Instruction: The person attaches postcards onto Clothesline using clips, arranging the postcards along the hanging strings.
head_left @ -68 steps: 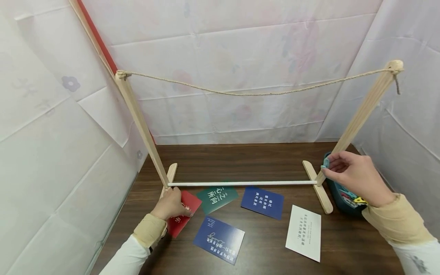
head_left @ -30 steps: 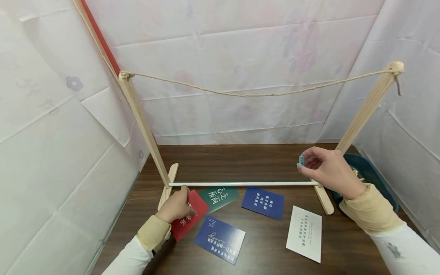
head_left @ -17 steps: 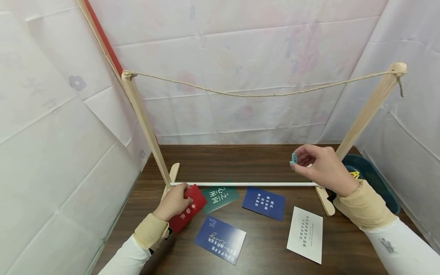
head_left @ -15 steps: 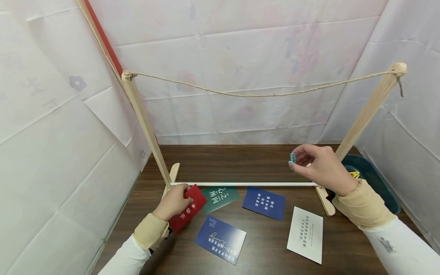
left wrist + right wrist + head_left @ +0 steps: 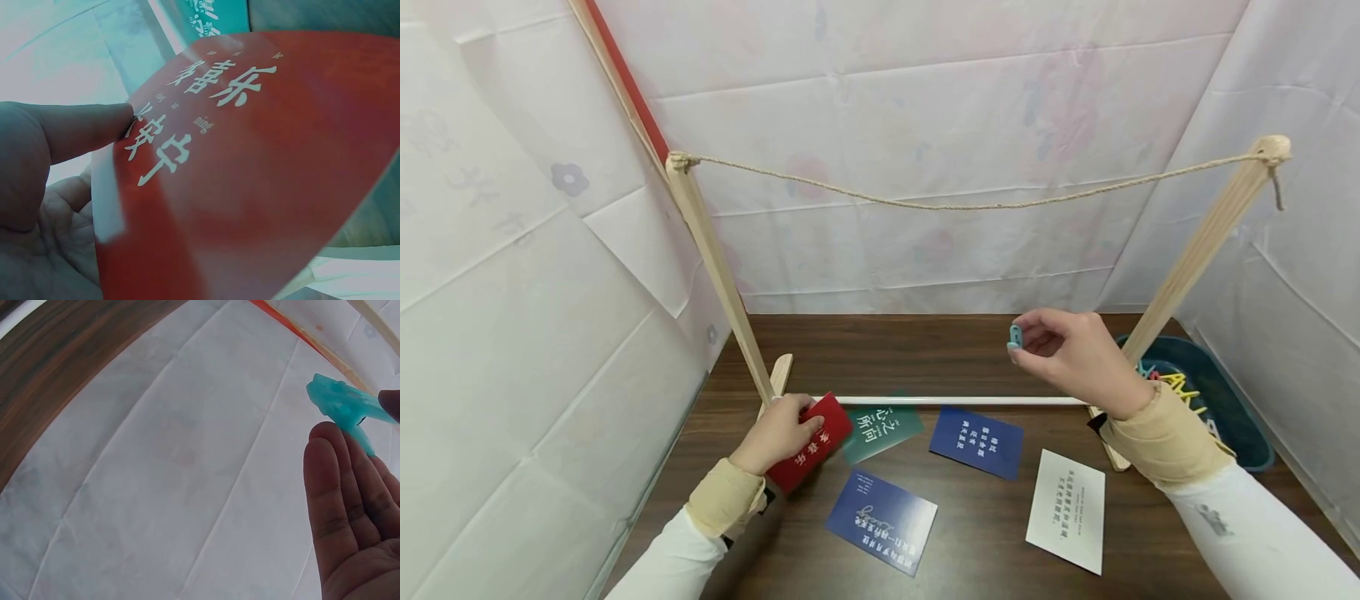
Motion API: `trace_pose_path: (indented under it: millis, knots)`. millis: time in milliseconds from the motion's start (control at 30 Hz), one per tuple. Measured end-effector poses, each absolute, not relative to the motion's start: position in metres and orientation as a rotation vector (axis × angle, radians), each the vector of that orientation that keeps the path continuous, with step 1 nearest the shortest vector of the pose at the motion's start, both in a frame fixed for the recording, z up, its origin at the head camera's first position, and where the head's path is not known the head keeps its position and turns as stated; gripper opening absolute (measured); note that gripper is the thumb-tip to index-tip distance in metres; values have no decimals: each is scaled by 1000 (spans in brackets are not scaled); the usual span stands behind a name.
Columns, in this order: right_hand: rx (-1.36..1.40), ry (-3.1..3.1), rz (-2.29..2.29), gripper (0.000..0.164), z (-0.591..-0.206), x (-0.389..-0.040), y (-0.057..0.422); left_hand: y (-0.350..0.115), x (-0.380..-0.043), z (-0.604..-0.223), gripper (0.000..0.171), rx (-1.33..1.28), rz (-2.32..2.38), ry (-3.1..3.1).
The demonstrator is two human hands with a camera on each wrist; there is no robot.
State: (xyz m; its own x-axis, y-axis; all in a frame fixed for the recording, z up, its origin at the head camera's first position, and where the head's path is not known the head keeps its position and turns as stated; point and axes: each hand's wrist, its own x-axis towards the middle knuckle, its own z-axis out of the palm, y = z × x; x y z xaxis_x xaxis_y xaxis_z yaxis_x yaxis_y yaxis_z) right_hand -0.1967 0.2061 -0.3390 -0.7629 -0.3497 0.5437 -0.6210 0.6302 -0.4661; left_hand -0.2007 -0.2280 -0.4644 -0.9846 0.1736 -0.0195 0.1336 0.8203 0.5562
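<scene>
My left hand (image 5: 780, 435) pinches a red card (image 5: 815, 450) with white characters, lifted at a tilt near the stand's left post. In the left wrist view the thumb lies on the face of the red card (image 5: 269, 175), which bows slightly. My right hand (image 5: 1075, 354) holds a small turquoise clothespin (image 5: 1015, 337) between thumb and fingers, above the table and left of the right post. The right wrist view shows the clothespin (image 5: 344, 400) with its legs between thumb and fingertips. A twine line (image 5: 940, 206) sags between the two wooden posts and carries nothing.
On the table lie a green card (image 5: 880, 432), two blue cards (image 5: 976, 442) and a white card (image 5: 1066, 510). A dark teal bin (image 5: 1240, 408) with colourful clothespins stands behind the right post (image 5: 1202, 242). A white rod (image 5: 955, 401) joins the stand's feet.
My right hand has moved left from the bin with the turquoise clothespin. My left hand has raised the red card from the table and tilted it.
</scene>
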Motion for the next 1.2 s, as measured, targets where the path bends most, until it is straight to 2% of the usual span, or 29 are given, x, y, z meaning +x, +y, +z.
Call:
trace_pose_path:
  millis: [467,800,1200]
  knots:
    - [821,-2451,917,26,-327,-205,188,-232,-205,-442,17,209,1156,2899]
    - [905,-2385,949,23,-317,-213,170,-233,-211,-429,26,234,1234,2941]
    - [1002,-2326,940,20,-303,-224,151,-232,-219,-419,27,213,1296,2971]
